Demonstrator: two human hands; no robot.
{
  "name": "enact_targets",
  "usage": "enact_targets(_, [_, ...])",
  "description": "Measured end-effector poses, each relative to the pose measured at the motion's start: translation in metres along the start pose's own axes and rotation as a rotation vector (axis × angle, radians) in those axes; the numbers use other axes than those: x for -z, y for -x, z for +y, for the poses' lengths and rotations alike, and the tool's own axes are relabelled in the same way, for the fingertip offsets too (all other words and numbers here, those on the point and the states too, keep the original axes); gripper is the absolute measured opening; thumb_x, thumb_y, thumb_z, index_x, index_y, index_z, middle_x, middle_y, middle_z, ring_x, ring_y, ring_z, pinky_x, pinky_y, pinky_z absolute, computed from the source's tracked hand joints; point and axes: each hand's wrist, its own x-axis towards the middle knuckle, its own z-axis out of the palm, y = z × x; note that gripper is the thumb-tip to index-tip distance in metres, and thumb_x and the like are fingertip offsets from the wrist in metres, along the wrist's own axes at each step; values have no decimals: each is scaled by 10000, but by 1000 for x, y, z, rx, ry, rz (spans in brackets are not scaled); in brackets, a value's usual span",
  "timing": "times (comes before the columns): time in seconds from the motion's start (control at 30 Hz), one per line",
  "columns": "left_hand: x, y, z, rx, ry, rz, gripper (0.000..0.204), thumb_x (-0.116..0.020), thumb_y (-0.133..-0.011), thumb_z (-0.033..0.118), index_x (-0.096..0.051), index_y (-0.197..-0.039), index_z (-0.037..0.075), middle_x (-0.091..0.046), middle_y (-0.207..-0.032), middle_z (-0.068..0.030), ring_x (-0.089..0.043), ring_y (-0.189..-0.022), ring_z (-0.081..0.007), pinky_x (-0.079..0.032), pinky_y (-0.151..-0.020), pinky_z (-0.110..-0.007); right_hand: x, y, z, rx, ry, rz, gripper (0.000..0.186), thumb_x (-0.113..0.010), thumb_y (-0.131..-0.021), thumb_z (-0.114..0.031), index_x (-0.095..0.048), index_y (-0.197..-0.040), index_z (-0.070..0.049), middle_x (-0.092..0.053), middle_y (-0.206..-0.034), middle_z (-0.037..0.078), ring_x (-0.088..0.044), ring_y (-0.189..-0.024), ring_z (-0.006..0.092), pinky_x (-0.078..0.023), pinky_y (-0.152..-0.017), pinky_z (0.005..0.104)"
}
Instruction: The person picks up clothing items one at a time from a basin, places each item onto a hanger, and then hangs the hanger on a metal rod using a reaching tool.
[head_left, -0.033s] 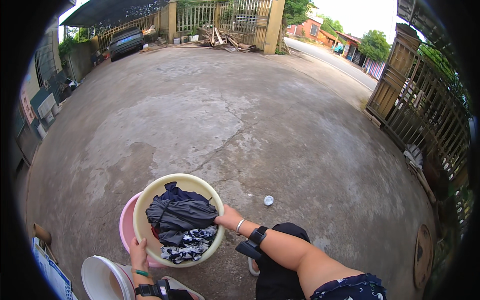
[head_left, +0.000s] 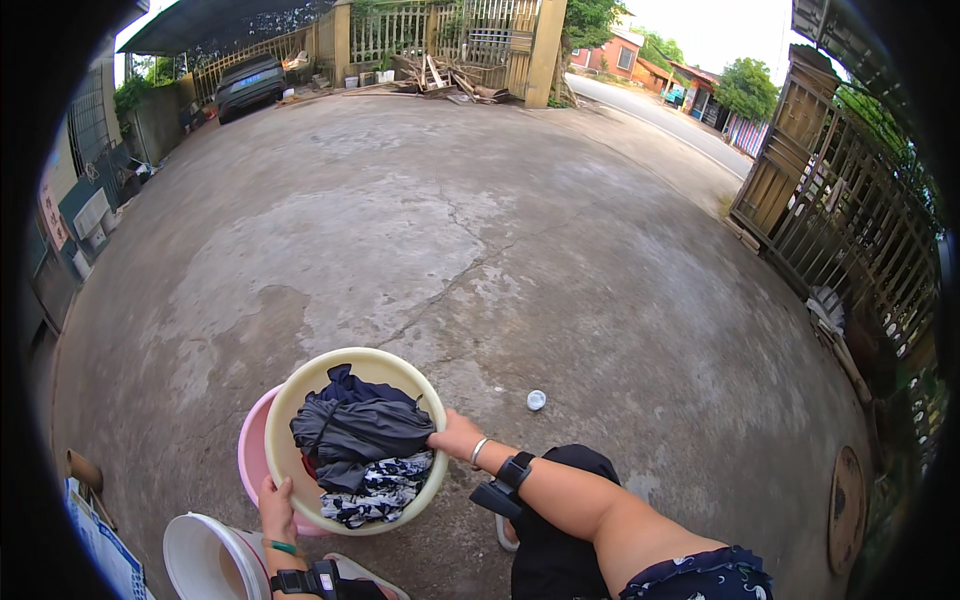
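Note:
A cream-yellow plastic basin [head_left: 357, 357] is held between my two hands, partly over a pink basin [head_left: 252, 452]. My left hand [head_left: 277, 505] grips its near-left rim, thumb on the inside. On the right rim, my right hand [head_left: 458, 436] is closed with the fingers partly hidden. Inside lie bunched clothes: a dark grey garment [head_left: 360, 430], a navy one [head_left: 362, 388] behind it, and a black-and-white patterned cloth [head_left: 380, 490] nearest me. A bit of red shows at the left of the pile.
A white bucket [head_left: 200, 550] stands at the lower left beside my left forearm. Right of the basin, a small white round object [head_left: 537, 400] lies on the concrete ground [head_left: 560, 290]. A round rusty cover [head_left: 846, 512] is at the far right, below a fence [head_left: 850, 220].

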Motion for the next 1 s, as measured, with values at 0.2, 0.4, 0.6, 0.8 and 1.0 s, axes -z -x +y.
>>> enact_targets(0.2, [-12, 0, 0, 12, -2, 4, 244, -492, -819, 51, -467, -1051, -17, -550, -954, -102, -535, -847, -186, -429, -767, -295, 2, -15, 20, -13, 28, -19, 464, -635, -572, -213, -520, -955, 22, -608, -841, 194, -605, -772, 291, -474, -708, 341])
enact_targets(0.4, [-31, -1, 5, 35, -14, -20, 234, -470, -835, 67, -470, -1052, -19, -548, -962, -105, -540, -850, -195, -438, -758, -310, 10, -23, 32, -35, 47, 10, 464, -626, -579, -227, -514, -964, 6, -604, -853, 188, -601, -775, 300, -473, -708, 342])
enact_targets(0.6, [-45, -10, -17, 31, -4, -94, 205, -457, -856, 100, -465, -1038, 6, -549, -938, -88, -549, -818, -182, -451, -729, -298, 30, -31, 47, -20, 45, 39, 425, -612, -567, -180, -518, -935, 10, -594, -836, 203, -588, -782, 319, -468, -704, 365])
enact_targets(0.8, [-23, -26, -45, 67, -68, -114, 279, -490, -829, 111, -449, -1091, 23, -548, -948, -89, -554, -838, -183, -450, -729, -297, 43, -28, 50, -49, 6, 12, 385, -605, -571, -146, -507, -899, 29, -566, -902, 226, -558, -858, 353, -456, -748, 384])
enact_targets(1.0, [-74, 5, -31, 138, -183, 49, 336, -515, -781, 114, -500, -1072, -53, -505, -800, -84, -500, -704, -157, -435, -632, -303, 54, -33, 68, -90, 39, 80, 361, -585, -581, -116, -510, -901, 31, -567, -903, 224, -557, -856, 361, -456, -753, 384])
